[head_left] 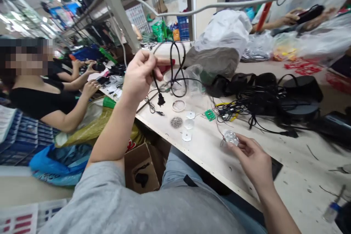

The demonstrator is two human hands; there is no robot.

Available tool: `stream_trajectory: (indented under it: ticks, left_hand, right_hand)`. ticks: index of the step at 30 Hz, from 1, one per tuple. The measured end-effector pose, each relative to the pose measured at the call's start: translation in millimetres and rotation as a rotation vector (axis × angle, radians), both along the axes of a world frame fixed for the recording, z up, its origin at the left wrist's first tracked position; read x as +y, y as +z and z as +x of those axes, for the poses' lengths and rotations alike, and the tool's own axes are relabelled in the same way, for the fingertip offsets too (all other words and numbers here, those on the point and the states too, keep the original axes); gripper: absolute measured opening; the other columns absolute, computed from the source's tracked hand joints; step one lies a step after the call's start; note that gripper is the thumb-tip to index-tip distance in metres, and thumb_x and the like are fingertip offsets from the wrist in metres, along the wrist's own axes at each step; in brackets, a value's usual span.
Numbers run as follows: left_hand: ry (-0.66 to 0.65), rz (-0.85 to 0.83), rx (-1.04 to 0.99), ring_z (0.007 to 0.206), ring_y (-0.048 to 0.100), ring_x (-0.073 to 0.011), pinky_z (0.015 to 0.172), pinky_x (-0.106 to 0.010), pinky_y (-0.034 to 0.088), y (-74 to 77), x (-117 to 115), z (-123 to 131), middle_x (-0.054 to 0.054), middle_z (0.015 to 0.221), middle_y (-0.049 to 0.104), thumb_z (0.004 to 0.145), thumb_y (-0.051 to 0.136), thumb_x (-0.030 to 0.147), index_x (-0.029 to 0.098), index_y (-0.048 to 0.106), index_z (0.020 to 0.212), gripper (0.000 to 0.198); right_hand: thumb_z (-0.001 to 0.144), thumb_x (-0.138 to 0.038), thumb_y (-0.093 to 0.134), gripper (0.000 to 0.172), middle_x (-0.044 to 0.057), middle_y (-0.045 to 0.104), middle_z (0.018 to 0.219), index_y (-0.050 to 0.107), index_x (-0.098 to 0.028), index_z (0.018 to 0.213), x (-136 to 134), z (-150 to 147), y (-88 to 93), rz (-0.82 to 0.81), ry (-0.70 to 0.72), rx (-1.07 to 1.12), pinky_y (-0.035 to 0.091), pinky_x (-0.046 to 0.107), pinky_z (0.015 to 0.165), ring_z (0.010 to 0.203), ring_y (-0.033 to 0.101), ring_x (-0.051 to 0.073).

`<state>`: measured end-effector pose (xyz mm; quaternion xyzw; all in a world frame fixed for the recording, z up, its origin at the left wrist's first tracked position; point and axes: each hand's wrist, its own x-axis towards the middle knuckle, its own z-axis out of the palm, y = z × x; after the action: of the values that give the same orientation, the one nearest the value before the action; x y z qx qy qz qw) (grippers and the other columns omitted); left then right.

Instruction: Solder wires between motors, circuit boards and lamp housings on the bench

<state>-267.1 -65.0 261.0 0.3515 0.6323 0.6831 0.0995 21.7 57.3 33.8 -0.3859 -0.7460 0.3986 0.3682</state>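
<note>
In the upper middle of the frame, a black cable [172, 66] is hanging in loops from the left hand [138, 75], which is pinching it between thumb and fingers with one finger pointing out toward the loops; its plug [161, 99] is dangling just below. Right of centre and lower, the right hand [253, 155] is gripping a clear faceted disc [231, 138] between thumb and fingertips, above the pale table [203, 153]. Thin wires are running upward from the disc toward a green circuit board [210, 114]. Between the hands, white plates [187, 135] are lying in a column beside a round heap of small metal parts [176, 122], with a pale ring [178, 105] just above it. Black devices and cords [255, 95] are crowding the right side, and a screwdriver [332, 209] is lying at the lower right. At the left edge, a co-worker [46, 98] is sitting with hands over the bench.
</note>
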Motion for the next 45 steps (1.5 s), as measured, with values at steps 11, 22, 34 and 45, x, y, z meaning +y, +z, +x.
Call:
stream_trajectory:
  ticks: [11,22,34,45]
  left_hand:
    - [0.155,-0.016,-0.238,0.045,0.054,-0.0064,0.045,-0.014,0.042,12.7,-85,-61,0.004,0.063,0.059,0.098,0.061,0.027,0.019,0.051,0.081,0.021]
    - [0.372,0.116,-0.202,0.055,0.065,-0.0096,0.053,-0.018,0.052,-2.5,-118,-108,0.005,0.068,0.065,0.097,0.063,0.030,0.022,0.044,0.083,0.025]
    - [0.558,0.068,0.048,0.074,0.071,-0.0169,0.053,-0.021,0.051,52.3,-146,-196,0.004,0.068,0.066,0.089,0.072,0.050,0.027,0.049,0.091,0.033]
    - [0.669,0.079,0.105,0.068,0.055,-0.0085,0.076,-0.026,0.050,120.4,-118,-275,0.011,0.065,0.058,0.111,0.034,0.034,0.026,0.036,0.098,0.016]
  right_hand:
    - [0.067,-0.061,0.067,0.048,0.006,0.072,0.081,0.077,-0.022,0.093,-43,-99,-2.8,-0.153,0.465,-0.024,0.059,0.041,0.069,0.069,0.069,0.025]
    - [0.064,-0.059,0.070,0.044,0.007,0.073,0.082,0.076,-0.022,0.087,-66,-119,-1.1,-0.249,0.568,-0.037,0.058,0.042,0.071,0.066,0.066,0.024]
    - [0.068,-0.051,0.074,0.038,0.009,0.077,0.081,0.075,-0.017,0.084,-130,-207,-19.8,-0.758,0.910,-0.073,0.058,0.036,0.076,0.076,0.071,0.023]
    - [0.053,-0.053,0.080,0.047,0.002,0.068,0.064,0.071,-0.018,0.084,-116,-211,-18.4,-0.819,0.828,-0.035,0.055,0.038,0.070,0.064,0.065,0.021]
